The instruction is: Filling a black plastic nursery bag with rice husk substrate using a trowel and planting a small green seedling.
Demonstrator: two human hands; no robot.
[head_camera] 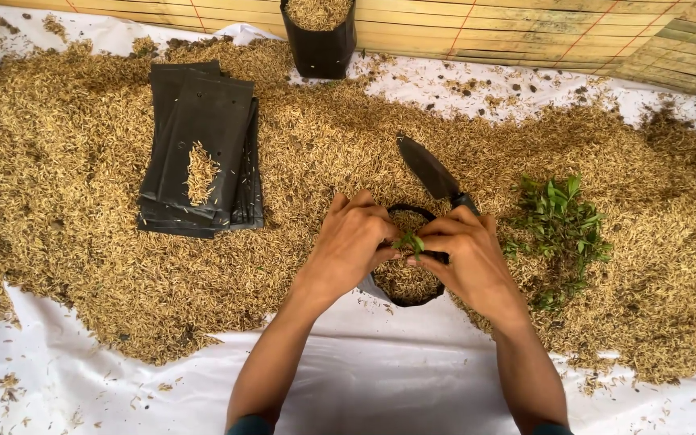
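Between hands (348, 242): small green cutting (409, 240) (leafy) over husk-filled blk bag (407, 282).

Pretty even daylight here, soft and diffuse, no hard sun patches anywhere. Shadows are faint, just a bit of shade under the hands (412, 250) and along the edge of the stack of black bags (203, 153). The white sheet (380, 379) at the bottom runs bright, close to blown out with slight glare. Focus is sharp in the middle; the bamboo wall (541, 32) bows at the top, a wide-angle warp, and corners go a bit soft.
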